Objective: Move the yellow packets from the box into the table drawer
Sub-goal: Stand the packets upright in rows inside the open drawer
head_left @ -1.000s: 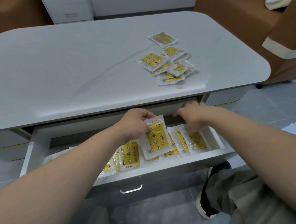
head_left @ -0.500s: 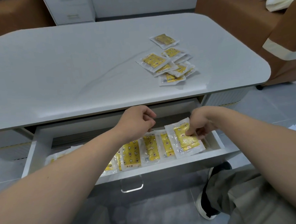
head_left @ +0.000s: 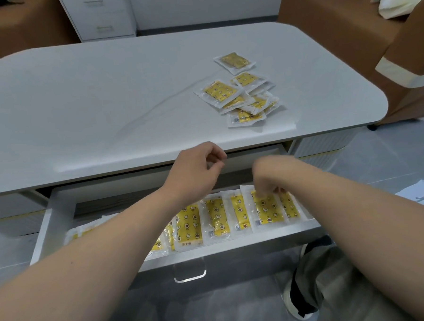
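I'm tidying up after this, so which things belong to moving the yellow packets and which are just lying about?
Job: open drawer, yellow packets standing in it, packet pile on the tabletop, left hand, right hand.
Lying about: white cabinet, cardboard boxes, loose papers, white bag.

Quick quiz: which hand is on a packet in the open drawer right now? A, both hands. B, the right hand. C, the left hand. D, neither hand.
B: the right hand pinches the top edge of a packet at the right end of the drawer, while the left hand hovers above with curled fingers, holding nothing.
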Available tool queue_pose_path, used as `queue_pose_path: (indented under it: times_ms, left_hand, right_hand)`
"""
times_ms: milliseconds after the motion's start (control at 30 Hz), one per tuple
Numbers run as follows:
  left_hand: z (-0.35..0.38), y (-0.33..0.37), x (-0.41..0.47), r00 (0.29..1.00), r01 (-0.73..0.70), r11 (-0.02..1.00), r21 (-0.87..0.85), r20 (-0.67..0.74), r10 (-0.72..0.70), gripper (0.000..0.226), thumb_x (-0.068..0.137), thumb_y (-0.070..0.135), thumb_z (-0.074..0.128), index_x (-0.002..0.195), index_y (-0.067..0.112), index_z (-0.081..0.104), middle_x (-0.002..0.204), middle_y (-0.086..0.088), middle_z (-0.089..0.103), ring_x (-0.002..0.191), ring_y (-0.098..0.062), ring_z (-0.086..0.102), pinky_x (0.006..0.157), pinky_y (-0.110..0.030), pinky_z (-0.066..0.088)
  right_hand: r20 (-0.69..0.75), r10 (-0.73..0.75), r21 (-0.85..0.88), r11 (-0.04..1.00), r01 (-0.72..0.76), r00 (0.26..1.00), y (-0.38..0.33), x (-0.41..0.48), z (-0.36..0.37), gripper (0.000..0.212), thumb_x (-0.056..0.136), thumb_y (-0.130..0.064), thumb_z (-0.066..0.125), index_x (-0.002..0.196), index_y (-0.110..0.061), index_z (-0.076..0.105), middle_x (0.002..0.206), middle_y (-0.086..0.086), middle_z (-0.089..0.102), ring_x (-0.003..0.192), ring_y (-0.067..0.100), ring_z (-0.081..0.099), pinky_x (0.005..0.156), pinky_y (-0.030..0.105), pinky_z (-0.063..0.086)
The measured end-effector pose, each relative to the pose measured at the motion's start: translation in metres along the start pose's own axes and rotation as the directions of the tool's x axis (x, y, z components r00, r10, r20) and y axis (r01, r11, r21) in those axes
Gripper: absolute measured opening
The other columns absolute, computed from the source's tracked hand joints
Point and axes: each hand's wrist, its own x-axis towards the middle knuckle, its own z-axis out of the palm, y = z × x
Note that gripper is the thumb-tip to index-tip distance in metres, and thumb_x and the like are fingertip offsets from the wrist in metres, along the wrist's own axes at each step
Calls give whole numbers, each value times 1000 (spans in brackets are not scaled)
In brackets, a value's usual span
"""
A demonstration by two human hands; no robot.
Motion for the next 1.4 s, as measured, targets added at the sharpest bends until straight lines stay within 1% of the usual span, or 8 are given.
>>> queue_pose_path:
  times_ms: [167,333,433,500,767,1067,1267,1400]
  left_hand:
    - [-9,6,15,989,-78,986,146,-117,95,14,99,23,59,111,27,64,97,18,63,75,1,58,68,-9,38]
    - [-12,16,44,983,-111,960,256,-111,143,26,99,24,56,125,25,59,113,13,63,94,-5,59,81,-17,43]
    - [-6,29,83,976,-161,925,343,-83,201,31,100,25,54,131,23,56,128,7,59,113,-13,56,94,-26,43]
    - [-1,36,115,971,-172,903,393,-87,223,33,101,26,52,134,21,54,135,3,56,123,-18,51,101,-31,40]
    - [21,37,253,988,-49,826,561,-92,121,43,104,33,38,145,18,42,150,-4,46,136,-29,42,107,-45,37]
    - [22,23,348,975,-62,778,625,204,-86,51,108,39,19,149,16,38,157,-8,38,144,-29,31,117,-46,26]
    - [-7,-3,301,993,49,615,787,30,-118,45,106,37,17,124,20,54,136,-7,55,123,-33,50,97,-48,36]
    - [-45,-42,232,979,197,565,801,-128,-159,43,104,35,24,130,15,52,136,-10,55,120,-35,51,95,-47,39]
  right_hand:
    - [-162,-75,375,917,132,984,6,-14,-60,18,95,-23,65,89,-6,64,83,7,70,67,20,69,69,33,59]
    - [-434,237,605,792,86,869,48,18,-81,16,93,-16,55,78,-11,51,79,6,62,61,18,60,52,26,42]
    - [-524,377,706,694,141,763,63,44,-87,10,93,-21,55,91,-12,55,106,10,58,95,29,58,67,30,43]
    - [-536,439,755,631,177,721,71,62,-91,35,96,-34,54,123,-12,54,130,15,49,119,35,50,90,40,44]
    - [-630,297,618,751,232,718,74,132,-100,67,99,-62,33,156,-26,27,165,8,17,152,32,11,117,54,20]
    - [-651,222,483,859,171,726,44,160,-88,80,90,-72,14,157,-31,26,168,8,14,154,34,3,115,66,-4]
    - [-628,170,444,880,170,759,20,147,-90,80,92,-74,13,160,-31,19,168,9,10,155,34,1,114,67,-10]
    - [-633,82,378,901,214,770,-7,128,-84,79,94,-73,11,160,-30,18,168,10,9,154,36,1,116,65,-10]
